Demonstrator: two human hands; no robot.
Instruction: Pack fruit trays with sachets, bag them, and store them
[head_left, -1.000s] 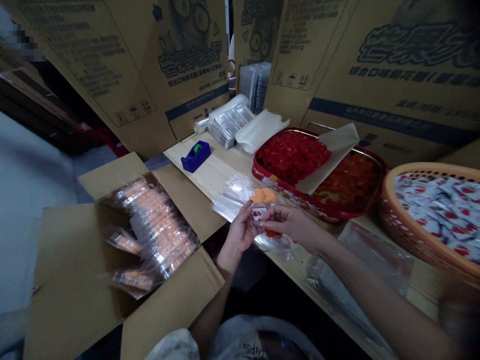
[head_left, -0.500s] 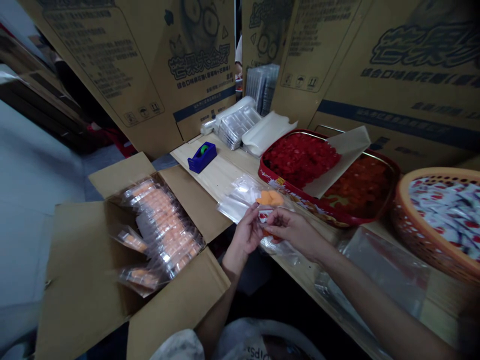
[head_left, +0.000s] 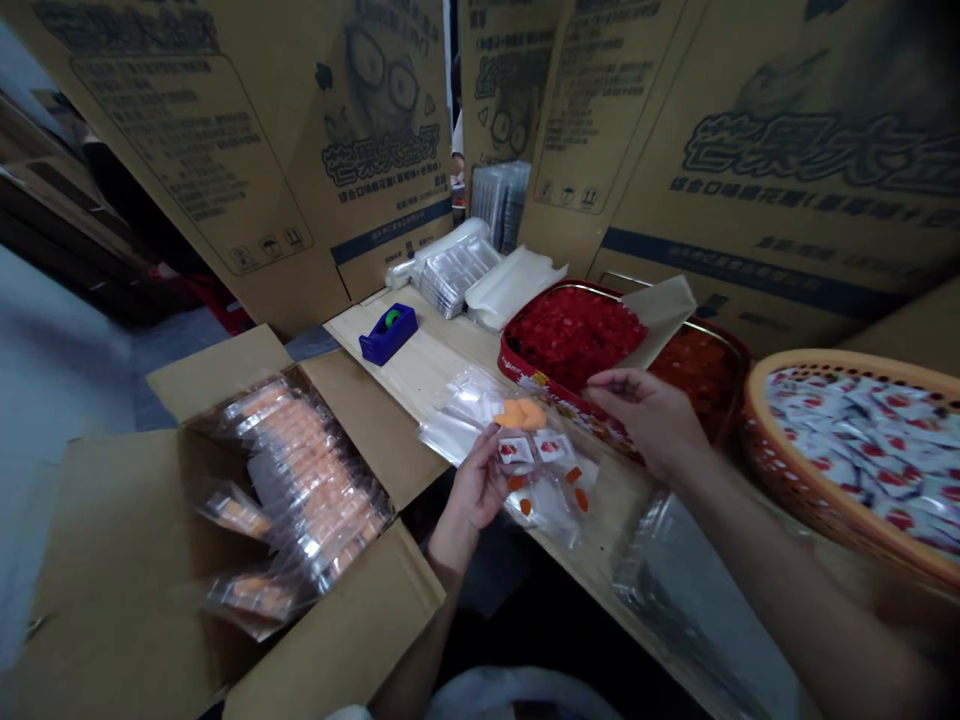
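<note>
Meanwhile, wooden desk [head_left: 442, 375] crowded: red tray [head_left: 504, 350] of diced fruit, orange woven basket [head_left: 750, 425] of sachets (cardboard cartons [head_left: 225, 190] wall room); left hand [head_left: 476, 478], fingers closed on clear packet [head_left: 551, 500]; right hand [head_left: 645, 415], fingers open.

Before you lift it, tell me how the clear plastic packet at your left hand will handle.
The clear plastic packet is probably floppy: its thin film creases and lies slack on the wooden bench. It likely feels light, showing only small orange pieces and sachets. The smooth film may slip, and those pieces could slide around.
</note>
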